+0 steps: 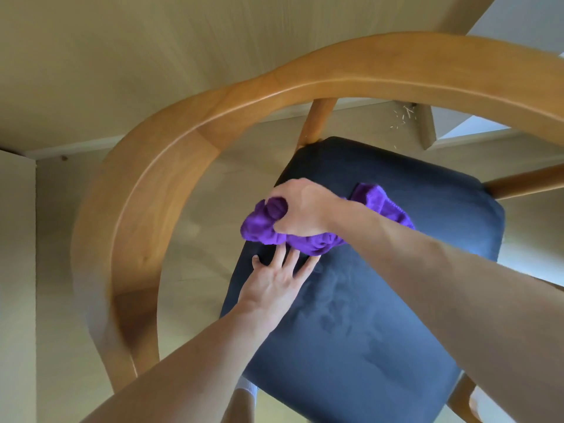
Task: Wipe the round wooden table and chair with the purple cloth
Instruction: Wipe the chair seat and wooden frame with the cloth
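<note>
The right hand [300, 209] has a tight grip on the bunched cloth [308, 236] at the seat's [381, 331] left edge; the left hand [274, 282] lies flat just beside it, fingers spread, holding nothing. Unwiped seat stretches rightward.

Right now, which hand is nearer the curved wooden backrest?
Left. The left hand lies flat on the seat's edge nearest the curved wooden backrest; the right hand grips the purple cloth farther in.

Pale wood-grain floor [128, 56] fills the view, with a white baseboard [76, 148] along a beige wall [16, 270] at left. Small white flecks [404, 116], possibly debris, lie near 1 bright patch [470, 129].
</note>
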